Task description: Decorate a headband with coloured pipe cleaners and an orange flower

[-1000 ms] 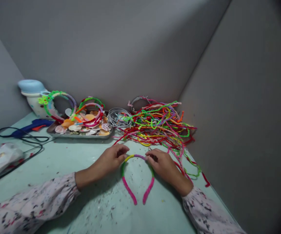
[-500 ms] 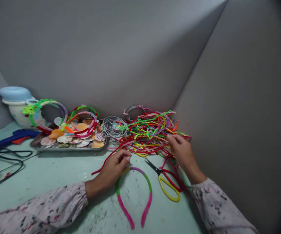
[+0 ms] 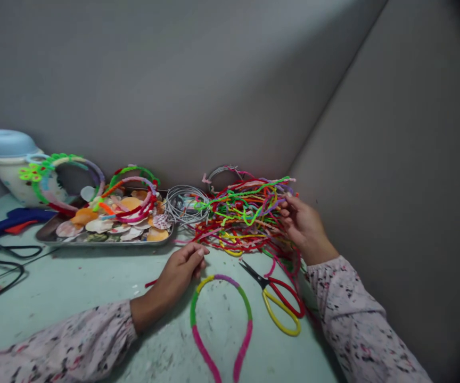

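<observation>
My right hand [image 3: 304, 226] is at the right end of a tangled heap of colourful pipe cleaners [image 3: 246, 218], its thumb and fingers closed on a purple pipe cleaner [image 3: 274, 206]. Just in front of the heap, my left hand [image 3: 184, 265] rests with curled fingers, and what is in them, if anything, is hidden. A red pipe cleaner's end [image 3: 150, 283] shows beside that wrist. Below lies a headband [image 3: 249, 308] wrapped in yellow, purple, green and pink. Scissors [image 3: 276, 298] with red and yellow handles lie to its right, blades parted.
A metal tray [image 3: 106, 243] of seashells [image 3: 130, 205] stands left, with wrapped headbands [image 3: 102, 181] on and behind it. A coil of grey wire [image 3: 186, 205] sits beside the heap. Farther left are a blue glue gun [image 3: 14, 221], a black cord [image 3: 10, 263] and a blue-lidded container [image 3: 10, 165].
My right hand has shifted up and right along the heap and closed on a purple pipe cleaner. My left hand has moved slightly left, uncovering the headband's yellow part. The view has shifted a little.
</observation>
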Demonstrator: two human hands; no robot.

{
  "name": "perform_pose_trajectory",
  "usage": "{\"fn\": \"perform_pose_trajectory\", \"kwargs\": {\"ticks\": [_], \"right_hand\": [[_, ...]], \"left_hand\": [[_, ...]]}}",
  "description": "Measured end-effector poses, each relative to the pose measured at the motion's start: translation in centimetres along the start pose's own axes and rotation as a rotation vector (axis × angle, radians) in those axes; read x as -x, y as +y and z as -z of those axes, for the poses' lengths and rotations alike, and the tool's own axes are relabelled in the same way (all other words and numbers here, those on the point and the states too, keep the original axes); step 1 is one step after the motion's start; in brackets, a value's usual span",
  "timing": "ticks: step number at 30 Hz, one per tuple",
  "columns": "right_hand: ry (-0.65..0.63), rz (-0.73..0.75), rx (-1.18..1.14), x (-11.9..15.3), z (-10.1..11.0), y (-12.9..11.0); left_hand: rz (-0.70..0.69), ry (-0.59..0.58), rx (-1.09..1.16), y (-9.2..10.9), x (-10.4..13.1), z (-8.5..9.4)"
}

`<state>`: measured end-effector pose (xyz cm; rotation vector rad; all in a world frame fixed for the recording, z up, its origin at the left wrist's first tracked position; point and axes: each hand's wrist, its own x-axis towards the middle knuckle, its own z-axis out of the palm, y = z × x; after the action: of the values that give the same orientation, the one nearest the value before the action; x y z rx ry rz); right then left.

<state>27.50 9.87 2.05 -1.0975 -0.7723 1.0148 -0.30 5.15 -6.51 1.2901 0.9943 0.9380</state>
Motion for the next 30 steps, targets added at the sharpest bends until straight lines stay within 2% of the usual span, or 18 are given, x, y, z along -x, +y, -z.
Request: {"fn": "perform_pose_trajectory", "kwargs": {"ticks": [7, 12, 15, 17, 20, 21, 22, 23, 26, 27, 28, 30], "right_hand": [[0.007, 0.157, 0.216, 0.2, 1.8, -2.3], [0.074, 0.211, 0.483, -1.0, 2.7, -1.4], [0.179, 0.270, 0.670, -1.7, 3.5, -0.6], [0.259, 0.353, 0.786, -1.9, 3.7, -0.4], [0.364, 0.584, 1.016, -1.4, 3.2, -0.7], [0.363, 0.652, 1.068, -1.1, 2.8, -0.9], [0.342, 0.691, 1.078, -0.8, 2.3, -1.0], [0.259, 0.690, 1.077, -0.5, 1.7, -1.1], [-0.148, 0.553, 1.164, 0.1, 0.3, -0.8], [-0.235, 0.512, 1.225, 0.2, 0.0, -0.5], [-0.267, 0.504, 1.281, 0.2, -0.2, -0.1], [-0.235, 0.537, 1.385, -0.2, -0.1, 0.7]], "left_hand": [[0.004, -0.003, -0.004, 0.1, -0.2, -0.1], [0.004, 0.003, -0.014, 0.1, -0.2, -0.2], [-0.001, -0.001, -0.003, 0.0, -0.2, -0.2], [-0.001, 0.001, 0.001, 0.0, -0.2, -0.2], [-0.002, 0.005, -0.011, 0.0, -0.2, -0.3], [-0.001, 0.004, -0.015, 0.0, -0.2, -0.3], [0.002, 0.001, -0.018, 0.1, -0.2, -0.3], [0.003, 0.000, -0.021, 0.1, -0.2, -0.3], [0.000, 0.004, -0.024, 0.2, -0.1, -0.3], [-0.002, 0.003, -0.023, 0.2, -0.1, -0.3], [-0.004, 0.001, -0.020, 0.2, -0.1, -0.3], [-0.005, -0.007, -0.019, 0.2, -0.1, -0.2]]}}
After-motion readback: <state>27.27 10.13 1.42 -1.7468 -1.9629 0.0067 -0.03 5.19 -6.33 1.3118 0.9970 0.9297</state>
